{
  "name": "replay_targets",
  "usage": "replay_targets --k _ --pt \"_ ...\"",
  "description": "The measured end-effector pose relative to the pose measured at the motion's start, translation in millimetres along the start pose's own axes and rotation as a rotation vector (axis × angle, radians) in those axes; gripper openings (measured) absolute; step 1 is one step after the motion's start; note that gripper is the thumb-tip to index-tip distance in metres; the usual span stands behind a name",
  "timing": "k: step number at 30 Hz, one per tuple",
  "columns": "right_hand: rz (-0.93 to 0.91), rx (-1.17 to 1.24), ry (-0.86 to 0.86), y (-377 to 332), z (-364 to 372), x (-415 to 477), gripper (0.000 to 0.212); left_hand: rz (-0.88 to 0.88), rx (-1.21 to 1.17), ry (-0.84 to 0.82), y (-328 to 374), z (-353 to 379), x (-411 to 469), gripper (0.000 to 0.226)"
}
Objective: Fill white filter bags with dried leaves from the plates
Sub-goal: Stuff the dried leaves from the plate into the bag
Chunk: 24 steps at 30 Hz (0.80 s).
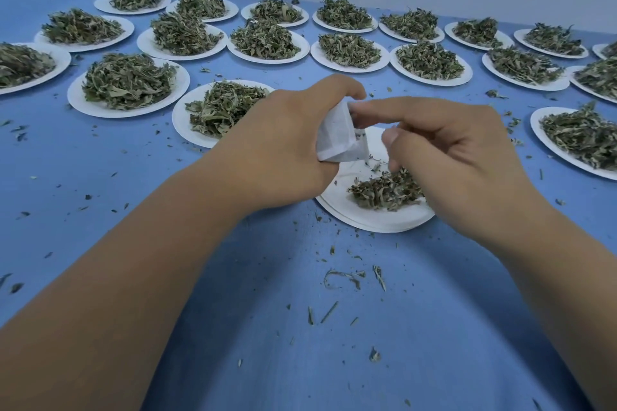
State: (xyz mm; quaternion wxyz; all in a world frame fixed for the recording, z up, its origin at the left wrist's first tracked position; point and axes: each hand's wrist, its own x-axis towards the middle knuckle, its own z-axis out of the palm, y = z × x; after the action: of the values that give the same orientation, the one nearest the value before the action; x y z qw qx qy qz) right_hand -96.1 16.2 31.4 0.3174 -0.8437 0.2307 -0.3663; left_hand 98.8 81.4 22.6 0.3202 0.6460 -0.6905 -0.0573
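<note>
My left hand grips a white filter bag above the near white plate. A small heap of dried leaves lies on that plate. My right hand hovers over the plate, its index finger reaching to the top of the bag and touching its mouth, the other fingers curled. Whether leaves are pinched in the right hand is hidden.
Several white plates heaped with dried leaves, such as one at the left and one at the right, cover the blue cloth up to the wall. Leaf crumbs are scattered in front of me.
</note>
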Motion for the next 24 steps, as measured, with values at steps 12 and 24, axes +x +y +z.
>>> replay_targets --k 12,24 --pt "0.176 0.131 -0.033 -4.1 -3.6 1.9 0.041 0.003 0.083 -0.033 4.9 2.3 0.9 0.075" --pt "0.326 0.306 -0.340 -3.5 1.8 5.2 0.053 0.139 0.165 0.005 21.3 9.8 -1.5 0.053"
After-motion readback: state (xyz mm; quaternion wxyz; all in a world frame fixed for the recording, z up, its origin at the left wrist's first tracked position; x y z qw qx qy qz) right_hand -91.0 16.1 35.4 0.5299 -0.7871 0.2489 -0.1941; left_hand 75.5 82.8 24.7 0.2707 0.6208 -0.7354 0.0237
